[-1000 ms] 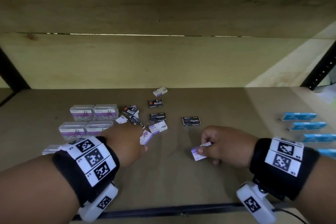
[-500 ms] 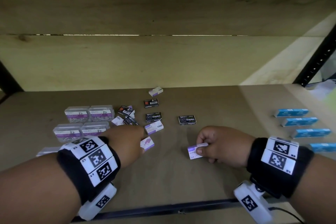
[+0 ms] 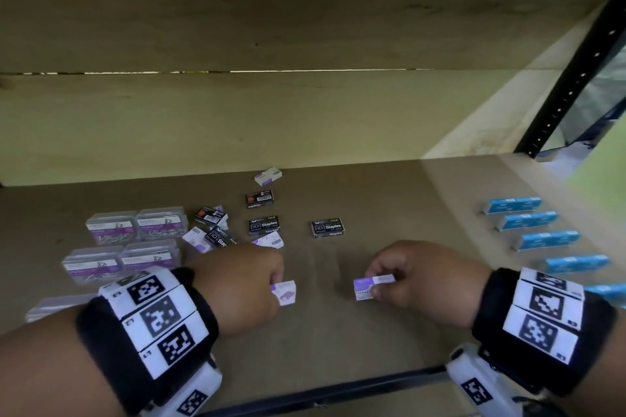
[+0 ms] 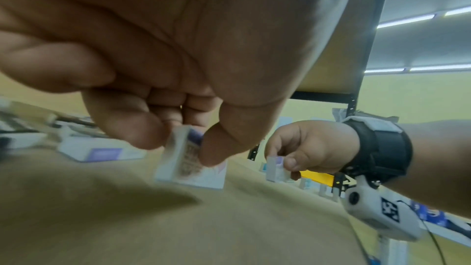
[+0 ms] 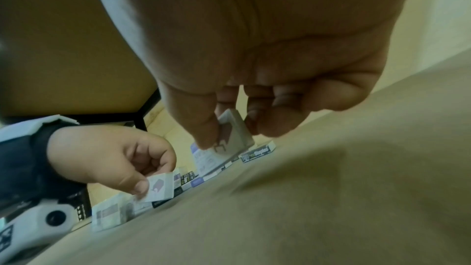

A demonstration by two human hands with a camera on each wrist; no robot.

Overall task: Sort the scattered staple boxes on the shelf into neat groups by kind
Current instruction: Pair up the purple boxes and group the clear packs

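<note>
My left hand [image 3: 244,284] pinches a small white-and-purple staple box [image 3: 286,293] between thumb and fingers, just above the shelf; the left wrist view shows the same box [image 4: 188,160]. My right hand [image 3: 410,276] pinches a second white-and-purple staple box [image 3: 372,286], also seen in the right wrist view [image 5: 229,134]. Behind the hands lie scattered black staple boxes [image 3: 328,228] [image 3: 263,226] and more white-and-purple ones [image 3: 268,176].
Clear plastic paper-clip boxes [image 3: 135,230] sit grouped at the left. A column of blue boxes [image 3: 526,221] lines the right side. The wooden shelf [image 3: 338,342] has a black metal front edge and a black upright [image 3: 569,78] at the right.
Both hands have drawn slightly back toward the front edge with their boxes. The left hand's box is now lifted clear of the scattered pile.
</note>
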